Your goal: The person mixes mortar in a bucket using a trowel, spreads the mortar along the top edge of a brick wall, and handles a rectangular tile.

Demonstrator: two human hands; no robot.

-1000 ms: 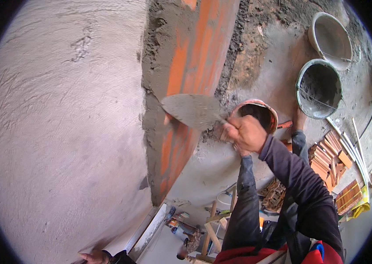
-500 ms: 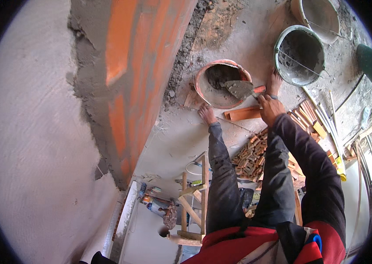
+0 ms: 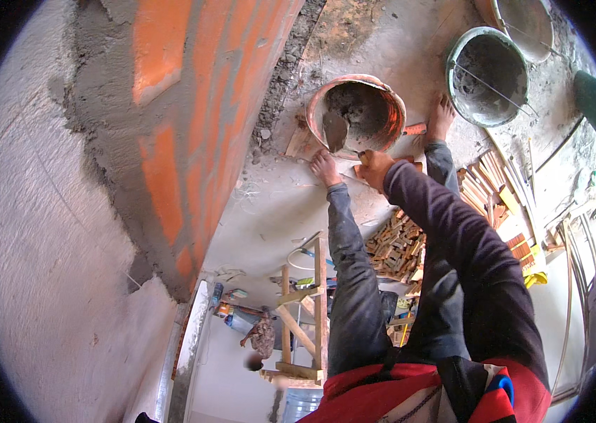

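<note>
My right hand point(image 3: 377, 170), at the end of a dark sleeve, is closed around the handle of a trowel point(image 3: 336, 132). The trowel's grey pointed blade is inside the orange bucket point(image 3: 396, 106), by its near left side. Grey wet mortar point(image 3: 363, 106) clings to the bottom and wall of that bucket. My bare feet stand on either side of it, the left foot point(image 3: 325, 168) close to its near rim. My left hand is out of the picture.
Left rises a brick wall point(image 3: 160, 176) partly coated with mortar. A green-rimmed bucket point(image 3: 453, 77) and another bucket point(image 3: 548, 35) stand far right. Brick pieces point(image 3: 398, 247) lie piled beside my legs. A wooden stand point(image 3: 320, 303) and a person point(image 3: 262, 337) are lower left.
My right hand has moved left and nearer, turning the trowel. Its blade has shifted from the bucket's right side to its near left side. The view has shifted slightly.
</note>
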